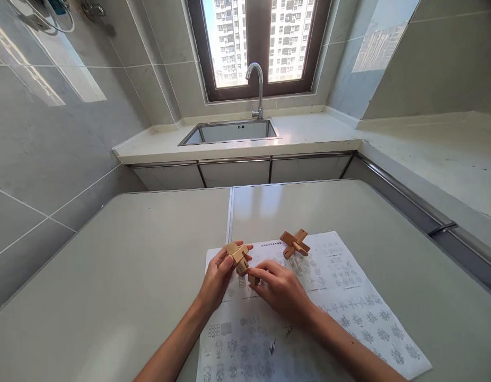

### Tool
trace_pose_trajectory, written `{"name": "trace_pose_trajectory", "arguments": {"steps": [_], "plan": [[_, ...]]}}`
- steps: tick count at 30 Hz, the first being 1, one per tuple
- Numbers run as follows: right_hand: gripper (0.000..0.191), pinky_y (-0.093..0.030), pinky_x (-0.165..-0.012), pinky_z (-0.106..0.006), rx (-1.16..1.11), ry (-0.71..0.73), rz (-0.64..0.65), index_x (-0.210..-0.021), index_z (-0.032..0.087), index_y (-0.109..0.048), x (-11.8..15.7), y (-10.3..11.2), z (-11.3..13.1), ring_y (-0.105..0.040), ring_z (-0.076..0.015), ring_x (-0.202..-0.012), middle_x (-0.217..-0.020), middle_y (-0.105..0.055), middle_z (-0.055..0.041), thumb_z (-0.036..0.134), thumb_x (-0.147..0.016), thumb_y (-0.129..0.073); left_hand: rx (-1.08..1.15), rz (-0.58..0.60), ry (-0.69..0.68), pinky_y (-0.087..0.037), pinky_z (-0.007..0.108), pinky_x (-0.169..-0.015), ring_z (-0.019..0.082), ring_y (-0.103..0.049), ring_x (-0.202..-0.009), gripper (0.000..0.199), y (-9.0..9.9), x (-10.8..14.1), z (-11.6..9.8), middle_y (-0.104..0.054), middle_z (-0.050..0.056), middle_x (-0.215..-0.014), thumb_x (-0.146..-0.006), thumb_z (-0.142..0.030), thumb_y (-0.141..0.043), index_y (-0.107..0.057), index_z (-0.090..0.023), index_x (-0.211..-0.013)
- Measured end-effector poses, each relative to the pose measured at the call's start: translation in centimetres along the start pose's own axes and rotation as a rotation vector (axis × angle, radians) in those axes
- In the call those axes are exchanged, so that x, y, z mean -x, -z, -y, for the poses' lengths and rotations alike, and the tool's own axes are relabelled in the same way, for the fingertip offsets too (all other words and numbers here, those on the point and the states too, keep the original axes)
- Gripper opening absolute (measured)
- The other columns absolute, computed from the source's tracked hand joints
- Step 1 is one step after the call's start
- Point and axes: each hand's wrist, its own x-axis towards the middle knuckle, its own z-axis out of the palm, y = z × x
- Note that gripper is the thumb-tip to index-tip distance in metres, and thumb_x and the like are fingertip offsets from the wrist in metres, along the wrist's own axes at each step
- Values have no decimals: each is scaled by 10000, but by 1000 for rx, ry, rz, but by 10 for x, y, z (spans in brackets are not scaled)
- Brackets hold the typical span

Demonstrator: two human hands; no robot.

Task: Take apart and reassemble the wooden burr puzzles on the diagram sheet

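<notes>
My left hand (217,277) is closed around a light wooden burr puzzle (238,255) made of interlocking notched pieces, raised over the paper. Close beside it, my right hand (279,286) pinches a small wooden puzzle piece (253,279) between thumb and fingers. The piece sits just below the puzzle's lower end; whether the two touch, I cannot tell. Beyond my right hand, a darker wooden cross-shaped puzzle (295,243) rests on the paper's far edge. Under both hands lies a large printed instruction sheet (321,289) with rows of puzzle diagrams.
The sheet lies on a pale glossy table (150,265) with a seam down its middle. Behind the table runs a white counter (309,129) with a steel sink (233,132) and a tap (260,90) under a window. Tiled wall (50,148) borders the left side.
</notes>
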Motion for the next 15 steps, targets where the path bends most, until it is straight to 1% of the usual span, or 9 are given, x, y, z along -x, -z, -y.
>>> {"name": "trace_pose_trajectory", "arguments": {"steps": [3,9,13,15], "plan": [[310,-576,-780,-329,59,44,5,-1205,255,-718,-1,0,0,-726,-217,-903,-1028,-752,-60,95,-939,-704,-23,14,-4,-567,395,-923,292,-679,-1110,633,2,0,3,-693,193,-1386,-868,-613,-762,-671,-183,-1323],[254,-563,-739,-335,135,73,23,-1174,229,-683,0,-1,-1,-700,-220,-866,-996,-747,-65,93,-963,-646,-49,16,-17,-575,404,-942,306,-675,-1151,623,4,0,6,-685,185,-1404,-864,-604,-770,-659,-198,-1324],[311,-571,-780,-377,122,54,60,-1194,233,-660,3,-4,-3,-686,-253,-934,-1057,-735,-71,112,-914,-722,-71,20,-35,-584,412,-950,309,-672,-1165,620,6,1,8,-678,187,-1415,-870,-591,-771,-652,-200,-1336],[319,-572,-815,-403,96,34,74,-1199,237,-659,4,-4,-3,-680,-268,-974,-1089,-731,-76,115,-912,-725,-76,24,-34,-595,415,-939,319,-669,-1186,618,6,1,8,-671,190,-1423,-874,-583,-770,-645,-201,-1344]]}}
